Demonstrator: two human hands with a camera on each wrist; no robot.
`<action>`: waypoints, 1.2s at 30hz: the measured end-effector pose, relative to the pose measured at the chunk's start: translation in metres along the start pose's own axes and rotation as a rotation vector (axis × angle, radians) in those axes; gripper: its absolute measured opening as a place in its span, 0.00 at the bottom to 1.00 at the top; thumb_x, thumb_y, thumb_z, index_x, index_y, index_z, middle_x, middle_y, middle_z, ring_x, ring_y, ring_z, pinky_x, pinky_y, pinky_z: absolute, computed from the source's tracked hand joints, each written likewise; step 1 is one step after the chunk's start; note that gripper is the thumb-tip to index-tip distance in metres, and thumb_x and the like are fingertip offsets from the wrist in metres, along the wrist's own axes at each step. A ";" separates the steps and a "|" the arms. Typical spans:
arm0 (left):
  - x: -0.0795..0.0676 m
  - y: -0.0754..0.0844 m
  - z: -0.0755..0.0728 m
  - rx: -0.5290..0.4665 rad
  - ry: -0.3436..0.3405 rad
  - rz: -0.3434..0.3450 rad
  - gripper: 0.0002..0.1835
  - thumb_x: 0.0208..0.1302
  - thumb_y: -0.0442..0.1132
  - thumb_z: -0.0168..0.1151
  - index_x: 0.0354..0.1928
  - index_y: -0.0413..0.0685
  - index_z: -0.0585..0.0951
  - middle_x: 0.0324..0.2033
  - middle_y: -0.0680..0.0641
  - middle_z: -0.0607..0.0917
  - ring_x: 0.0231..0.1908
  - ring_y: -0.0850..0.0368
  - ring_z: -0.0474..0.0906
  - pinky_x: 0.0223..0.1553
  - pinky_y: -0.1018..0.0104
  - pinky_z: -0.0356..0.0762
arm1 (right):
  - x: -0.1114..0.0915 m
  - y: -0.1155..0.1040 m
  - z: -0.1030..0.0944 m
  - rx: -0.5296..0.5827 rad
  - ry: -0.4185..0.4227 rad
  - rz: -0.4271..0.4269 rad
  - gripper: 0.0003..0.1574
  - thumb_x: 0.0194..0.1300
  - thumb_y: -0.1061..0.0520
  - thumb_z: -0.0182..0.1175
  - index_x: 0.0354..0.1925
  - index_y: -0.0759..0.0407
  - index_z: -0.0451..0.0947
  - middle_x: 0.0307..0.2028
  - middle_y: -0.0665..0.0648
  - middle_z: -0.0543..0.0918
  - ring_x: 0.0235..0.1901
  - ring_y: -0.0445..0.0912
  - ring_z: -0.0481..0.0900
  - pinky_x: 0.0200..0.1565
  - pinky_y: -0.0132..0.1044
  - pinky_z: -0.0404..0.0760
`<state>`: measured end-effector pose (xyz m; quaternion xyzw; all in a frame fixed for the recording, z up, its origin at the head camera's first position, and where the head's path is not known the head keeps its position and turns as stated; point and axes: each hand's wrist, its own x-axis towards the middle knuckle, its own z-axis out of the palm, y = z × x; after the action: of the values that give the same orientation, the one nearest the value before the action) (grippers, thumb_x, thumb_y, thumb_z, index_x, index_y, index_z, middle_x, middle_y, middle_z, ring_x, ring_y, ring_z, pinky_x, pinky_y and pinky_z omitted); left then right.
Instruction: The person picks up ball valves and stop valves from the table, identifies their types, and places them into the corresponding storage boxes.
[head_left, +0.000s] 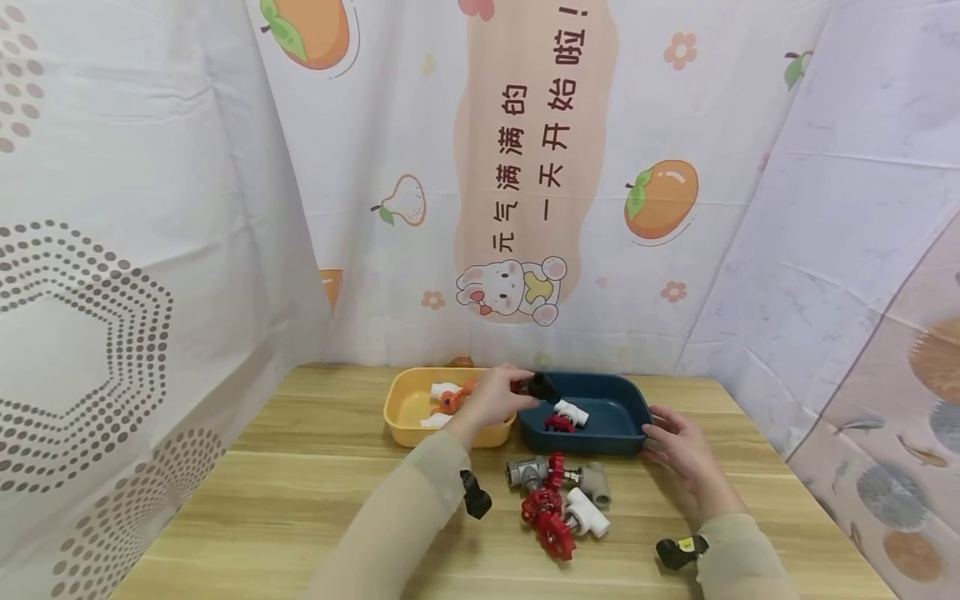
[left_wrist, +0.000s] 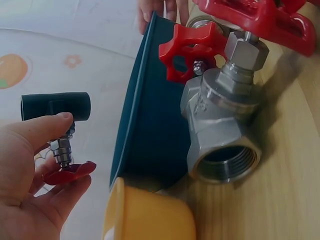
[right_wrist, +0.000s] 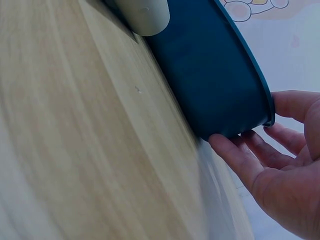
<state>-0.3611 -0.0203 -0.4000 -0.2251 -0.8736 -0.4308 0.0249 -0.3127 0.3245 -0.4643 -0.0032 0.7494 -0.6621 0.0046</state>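
In the head view the left hand [head_left: 491, 402] covers part of the yellow bin [head_left: 420, 437] and most of the red handwheel [left_wrist: 70, 173] on the black valve [head_left: 544, 388]. The right wrist view's edges crop the right hand [right_wrist: 285, 172], the blue bin [right_wrist: 210, 75] and a pale fitting [right_wrist: 145, 16]; its tabletop [right_wrist: 75, 130] is blurred.

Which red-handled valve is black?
The valve in the left hand: its body looks black. A silver valve, grey valve and white valve lie on the table; another white one sits in the blue tray.
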 end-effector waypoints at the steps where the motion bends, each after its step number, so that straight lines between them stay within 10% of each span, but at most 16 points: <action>1: 0.001 -0.001 0.002 -0.006 0.001 0.001 0.24 0.61 0.41 0.76 0.59 0.49 0.85 0.45 0.52 0.80 0.43 0.57 0.76 0.48 0.66 0.81 | 0.000 0.000 0.000 -0.003 -0.001 0.005 0.40 0.77 0.62 0.54 0.77 0.72 0.49 0.71 0.80 0.57 0.57 0.55 0.78 0.55 0.50 0.82; 21: 0.014 -0.002 0.033 0.042 0.004 -0.042 0.20 0.61 0.37 0.75 0.56 0.49 0.87 0.43 0.52 0.80 0.43 0.57 0.74 0.47 0.62 0.79 | 0.000 0.000 0.002 -0.018 -0.009 0.035 0.40 0.78 0.60 0.54 0.78 0.69 0.48 0.73 0.78 0.56 0.59 0.52 0.76 0.57 0.52 0.80; 36: 0.019 0.002 0.035 0.093 0.023 -0.100 0.21 0.66 0.41 0.71 0.61 0.52 0.83 0.62 0.46 0.78 0.61 0.48 0.72 0.64 0.50 0.73 | -0.002 -0.002 0.000 -0.023 -0.002 0.027 0.40 0.78 0.60 0.54 0.78 0.70 0.49 0.72 0.78 0.56 0.61 0.56 0.75 0.57 0.51 0.80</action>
<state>-0.3718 0.0139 -0.4161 -0.1749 -0.9025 -0.3929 0.0237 -0.3108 0.3244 -0.4620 0.0062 0.7569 -0.6534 0.0142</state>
